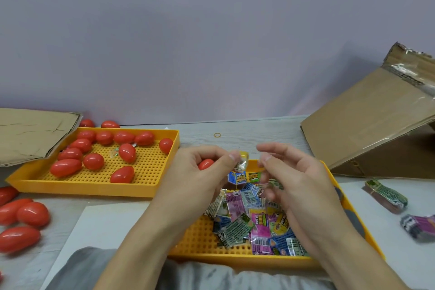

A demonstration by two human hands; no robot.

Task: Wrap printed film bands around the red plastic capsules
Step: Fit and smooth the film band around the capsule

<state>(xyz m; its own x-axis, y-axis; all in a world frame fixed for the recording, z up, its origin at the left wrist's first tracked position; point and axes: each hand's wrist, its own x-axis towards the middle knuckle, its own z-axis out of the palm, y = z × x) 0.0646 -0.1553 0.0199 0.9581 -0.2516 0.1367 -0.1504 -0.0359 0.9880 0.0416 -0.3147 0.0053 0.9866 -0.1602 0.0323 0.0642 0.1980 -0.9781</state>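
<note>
Many capsules [93,161] lay bare in the far tray [150,187], more on the desk [367,198]. My left hand [200,172] gripped one capsule [205,164]; both hands' fingers [267,159] pinched a band [242,162]. Most bands [249,216] waited in the near tray [200,242].

— How many yellow perforated trays [70,187]?
— Two, and two cardboard pieces [367,129].
— Red capsules [93,161]?
— Eleven in the left tray, two behind it, about five loose on the counter [247,134], one in a hand.
— Film bands [235,205]?
— A heap, too tangled to count; two bundles [386,195] and one rubber band [217,134].
</note>
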